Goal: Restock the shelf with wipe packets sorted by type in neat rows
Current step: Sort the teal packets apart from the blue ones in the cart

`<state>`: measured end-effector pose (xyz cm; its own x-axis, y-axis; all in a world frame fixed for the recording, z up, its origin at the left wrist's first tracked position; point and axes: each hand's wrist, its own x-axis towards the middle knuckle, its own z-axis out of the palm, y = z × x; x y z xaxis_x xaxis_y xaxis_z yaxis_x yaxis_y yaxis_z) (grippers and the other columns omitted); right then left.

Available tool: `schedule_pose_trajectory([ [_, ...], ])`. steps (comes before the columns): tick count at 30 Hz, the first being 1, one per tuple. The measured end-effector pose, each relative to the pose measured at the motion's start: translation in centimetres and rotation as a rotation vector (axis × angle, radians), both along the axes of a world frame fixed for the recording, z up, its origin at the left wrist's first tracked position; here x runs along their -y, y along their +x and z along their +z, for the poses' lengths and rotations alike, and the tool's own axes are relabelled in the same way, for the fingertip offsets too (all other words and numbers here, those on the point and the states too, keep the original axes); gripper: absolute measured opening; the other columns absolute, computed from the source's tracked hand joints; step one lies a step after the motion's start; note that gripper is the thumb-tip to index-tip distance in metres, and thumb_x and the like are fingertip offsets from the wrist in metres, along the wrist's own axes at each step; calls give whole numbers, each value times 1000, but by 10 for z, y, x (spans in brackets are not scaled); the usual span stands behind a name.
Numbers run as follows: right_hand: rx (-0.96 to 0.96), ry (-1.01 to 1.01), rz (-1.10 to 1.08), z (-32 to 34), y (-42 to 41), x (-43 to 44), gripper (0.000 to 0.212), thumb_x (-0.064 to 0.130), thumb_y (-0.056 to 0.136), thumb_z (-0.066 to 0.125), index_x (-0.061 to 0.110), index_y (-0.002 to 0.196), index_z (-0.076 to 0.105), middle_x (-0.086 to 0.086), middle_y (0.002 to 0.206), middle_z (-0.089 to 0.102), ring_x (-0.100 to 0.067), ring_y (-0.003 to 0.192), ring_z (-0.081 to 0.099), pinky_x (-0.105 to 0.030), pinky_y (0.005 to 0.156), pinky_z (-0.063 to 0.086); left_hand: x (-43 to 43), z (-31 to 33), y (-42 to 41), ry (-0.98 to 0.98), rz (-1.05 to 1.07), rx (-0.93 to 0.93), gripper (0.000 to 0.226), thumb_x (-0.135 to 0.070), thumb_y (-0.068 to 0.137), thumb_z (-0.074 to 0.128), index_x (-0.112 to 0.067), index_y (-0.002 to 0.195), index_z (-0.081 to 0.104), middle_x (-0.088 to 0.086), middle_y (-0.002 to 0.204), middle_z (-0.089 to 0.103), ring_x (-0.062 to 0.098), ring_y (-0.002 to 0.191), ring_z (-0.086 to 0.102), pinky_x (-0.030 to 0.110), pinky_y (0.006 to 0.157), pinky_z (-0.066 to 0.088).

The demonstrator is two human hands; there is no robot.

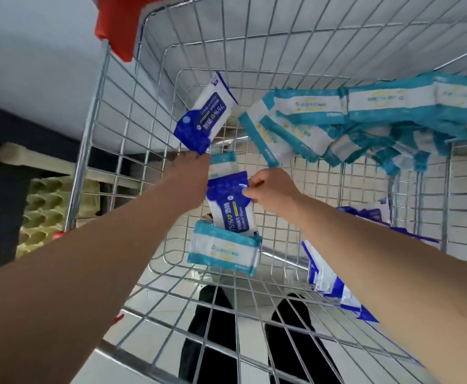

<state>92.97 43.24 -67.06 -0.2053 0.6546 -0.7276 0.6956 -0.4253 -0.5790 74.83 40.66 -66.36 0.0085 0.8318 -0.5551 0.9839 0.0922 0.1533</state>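
— Left grip (195,164) holding what?
— A blue packet (205,113), raised just above it. Right grip (271,191) pinches a second blue packet (228,202) between both grips; a teal packet (222,250) lies just below, a teal pile (365,117) beyond, all inside the wire cart (94,106).

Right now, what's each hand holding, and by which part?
Left hand grips a blue alcohol-wipe packet by its dark-blue end. Right hand pinches a second blue packet at the side edge of its dark-blue end.
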Motion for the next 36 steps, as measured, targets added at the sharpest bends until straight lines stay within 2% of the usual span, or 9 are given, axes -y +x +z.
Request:
schedule_pose_trajectory([
  [2,24,4,-40,5,9,-7,10,5,85,65,-2,92,66,-14,91,67,-25,85,67,-42,80,57,2,-2,3,-1,-29,-67,53,-20,85,65,-8,130,41,16,125,47,33,114,47,45,94,44],
  [9,30,10,-208,14,54,-31,16,5,89,57,8,73,54,-23,84,67,-41,86,69,-58,79,55,8,14,14,-115,-106,-102,74,-57,76,68,-14,129,41,10,140,35,30,126,40,45,102,37],
  [11,34,-8,-209,16,58,-29,22,4,91,53,10,70,49,-23,80,64,-42,84,67,-59,80,54,14,18,21,-169,-169,-121,92,-70,63,71,-16,130,38,10,141,31,31,129,36,46,106,32],
  [14,3,-40,-213,15,56,-24,20,4,91,51,12,73,49,-31,97,66,-45,91,67,-59,78,54,24,15,28,-198,-343,-225,115,-72,51,76,-15,137,26,10,137,35,30,124,41,44,105,35],
  [17,-46,-52,-212,12,54,-18,14,5,86,62,14,80,52,-21,98,68,-34,90,69,-52,80,57,27,9,31,-166,-418,-296,119,-71,48,78,-14,138,25,10,139,29,30,122,41,42,100,39],
  [20,-68,-25,-125,9,54,-14,18,2,77,72,6,93,65,-8,84,69,-18,74,67,-47,79,58,30,7,34,-204,-426,-273,110,-63,50,82,-14,133,29,8,132,32,28,113,49,39,92,47],
  [25,-114,35,-108,16,50,-19,20,-3,79,66,10,95,68,-9,86,70,-21,81,66,-47,84,56,24,17,33,-307,-264,-77,70,-39,64,84,-15,121,52,3,120,39,24,97,59,39,87,53],
  [30,-142,197,-24,31,32,-39,23,-4,81,61,8,99,70,-10,90,70,-8,71,58,-11,65,46,11,44,15,-241,51,3,40,-21,82,69,-10,116,50,6,110,57,23,94,56,32,78,47],
  [36,-87,426,195,36,-14,-82,28,4,86,60,7,112,68,-7,104,69,-18,90,62,-23,69,42,-2,84,-2,-136,554,157,22,-11,92,52,-4,104,35,5,82,48,16,67,50,24,52,39],
])
